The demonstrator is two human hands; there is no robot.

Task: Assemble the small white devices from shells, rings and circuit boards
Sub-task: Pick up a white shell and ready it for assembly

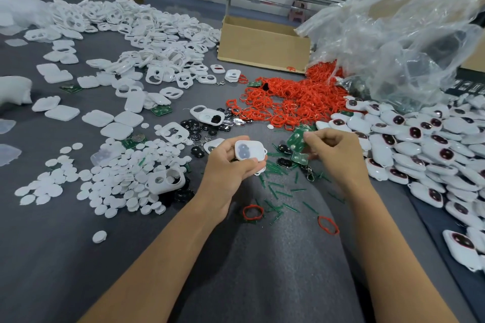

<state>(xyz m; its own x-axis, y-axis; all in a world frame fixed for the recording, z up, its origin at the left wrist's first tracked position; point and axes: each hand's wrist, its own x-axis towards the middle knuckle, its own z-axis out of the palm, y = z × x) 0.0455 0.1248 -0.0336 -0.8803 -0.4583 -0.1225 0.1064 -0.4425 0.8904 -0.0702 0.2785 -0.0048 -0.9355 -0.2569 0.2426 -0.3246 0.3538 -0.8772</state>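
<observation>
The person sits over a grey cloth covered in parts, and everything turns on the small gap between the two hands. The left hand (231,165) is curled round a white shell (249,151), thumb underneath and fingers along the far edge. The shell faces up, with a grey figure-of-eight patch showing. Its long side runs roughly left to right, tipped a little down at the right end.

Just to the right of it, close but not touching, the right hand (334,155) pinches a green circuit board (298,143) by its upper edge between thumb and fingertips. The board hangs with its long side running away from the person, so it lies crosswise to the shell. I would say it needs turning to line up before it goes in, and the right hand is the one to bring it over.

The red rings (288,102) lie heaped beyond both hands, and the finished devices (420,139) are banked up on the right.
</observation>
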